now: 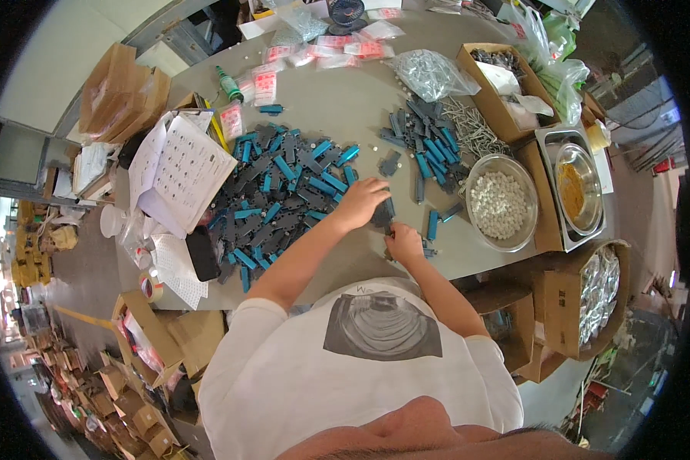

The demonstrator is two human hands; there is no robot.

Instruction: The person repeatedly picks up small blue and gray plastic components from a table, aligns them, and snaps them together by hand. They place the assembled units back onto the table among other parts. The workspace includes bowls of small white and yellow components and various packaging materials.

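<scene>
My left hand [358, 201] rests on the grey table [345, 100], its fingers closed over a dark grey flat plastic part [383, 212] at the right edge of a big pile of blue and dark grey parts [284, 184]. Just below it, my right hand [405, 241] pinches a small dark part near the table's front edge. A second heap of the same blue and grey pieces [425, 146] lies beyond both hands.
A glass bowl of small white pieces [501, 203] stands to the right, with metal trays [579, 188] beside it. A heap of metal screws [471, 130], cardboard boxes [506, 84], plastic bags [429, 73] and a white perforated sheet [180, 165] ring the work area.
</scene>
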